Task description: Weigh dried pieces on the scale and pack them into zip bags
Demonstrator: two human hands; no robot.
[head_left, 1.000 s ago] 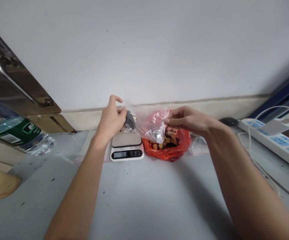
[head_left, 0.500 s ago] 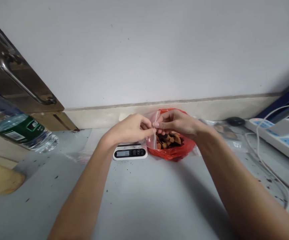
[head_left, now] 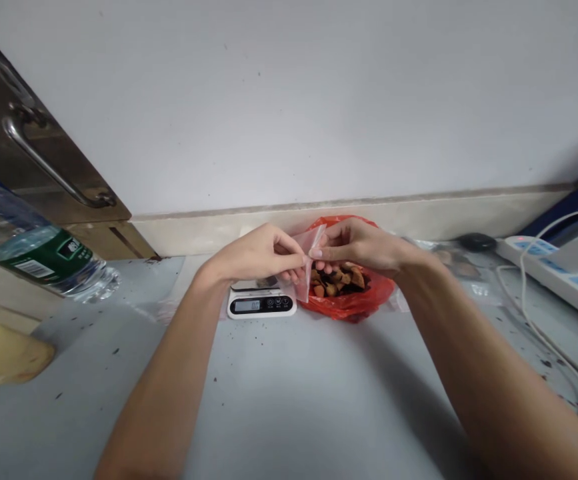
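Observation:
Between my two hands is a small clear zip bag [head_left: 301, 289], pinched at its mouth. My left hand [head_left: 263, 253] grips one side of it with thumb and fingers, above a white digital scale [head_left: 262, 307] whose display seems to read 0.0. My right hand [head_left: 359, 247] pinches the other side, over a red plastic bag [head_left: 349, 308]. Brown dried pieces [head_left: 339, 280] lie in the open red bag. The fingertips of both hands almost meet. My left hand hides much of the scale's platform.
A water bottle [head_left: 49, 257] with a green label stands at left, near a yellowish block-like object [head_left: 9, 353]. Thin clear bags [head_left: 181, 287] lie left of the scale. At right are a power strip [head_left: 559, 267], a white cable [head_left: 523, 300], a black mouse-like object [head_left: 477, 242] and a filled clear bag [head_left: 456, 263].
The zip bag's mouth has tilted, its top leaning to the right. My fingers have shifted slightly along it, and the whole view has moved a little.

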